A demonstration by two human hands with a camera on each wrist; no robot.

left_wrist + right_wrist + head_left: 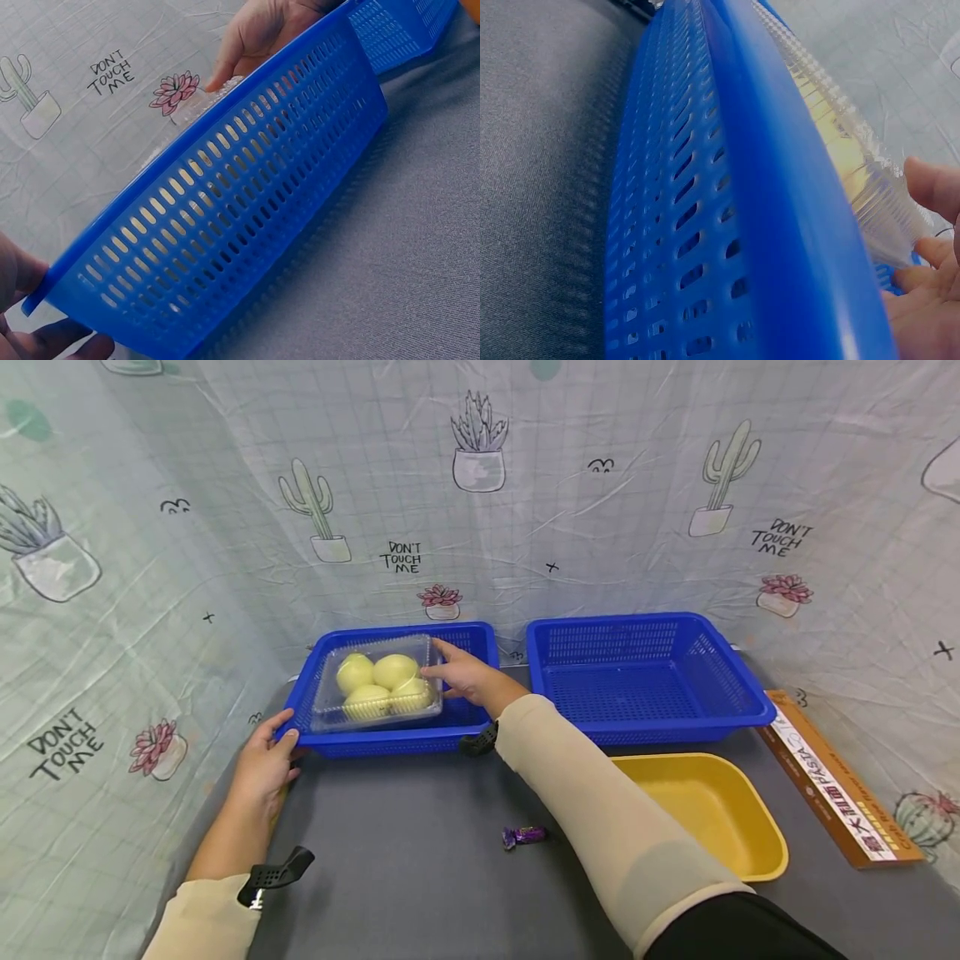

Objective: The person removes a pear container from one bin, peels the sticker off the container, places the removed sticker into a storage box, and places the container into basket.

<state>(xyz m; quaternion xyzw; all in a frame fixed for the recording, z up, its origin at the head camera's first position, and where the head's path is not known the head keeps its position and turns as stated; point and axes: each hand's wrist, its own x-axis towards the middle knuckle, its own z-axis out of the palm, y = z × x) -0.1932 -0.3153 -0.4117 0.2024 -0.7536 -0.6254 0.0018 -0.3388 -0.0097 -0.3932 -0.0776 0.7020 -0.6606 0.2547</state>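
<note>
The clear box of pale fruit [378, 687] lies in the left blue basket [390, 742] on the grey worktop [420, 868], with the right hand [467, 677] at its right side, fingers [934, 187] curled round the box's edge. The left hand [264, 762] grips the basket's near left corner, its fingers [64, 341] wrapped under the rim. A second blue basket [645, 672] stands just right of the right hand's fingers, with a yellow tray [712, 814] nearer the person.
</note>
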